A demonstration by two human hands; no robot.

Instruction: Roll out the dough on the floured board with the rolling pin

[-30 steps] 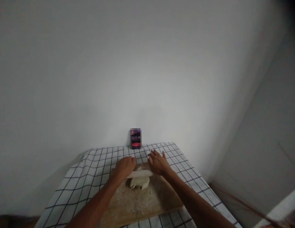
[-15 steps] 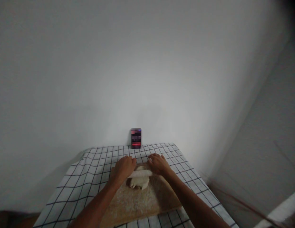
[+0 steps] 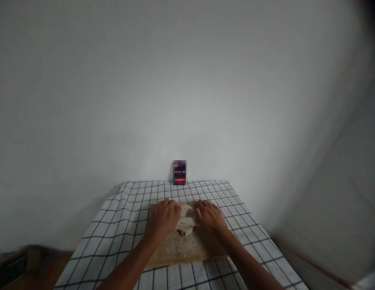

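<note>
A pale rolling pin [image 3: 189, 221] lies across a piece of dough [image 3: 186, 210]. Its left end is under my left hand [image 3: 166, 215], whose fingers curl over it. My right hand [image 3: 209, 215] is closed over the other end in the same way. Dough shows on both the far and near sides of the pin, and its near edge is uneven with a dark spot. Beneath everything is a floured wooden board [image 3: 175, 251]. Both pin ends are hidden by my hands.
A black-and-white checked cloth [image 3: 111, 231] covers the table. At its far edge a small dark pixelated panel [image 3: 179, 173] stands against the pale wall [image 3: 187, 100]. Something brown and boxy [image 3: 18, 262] is low at the left.
Both hands have rolled the pin towards me over the dough, so more dough shows beyond it and less before it. The camera view has shifted slightly.
</note>
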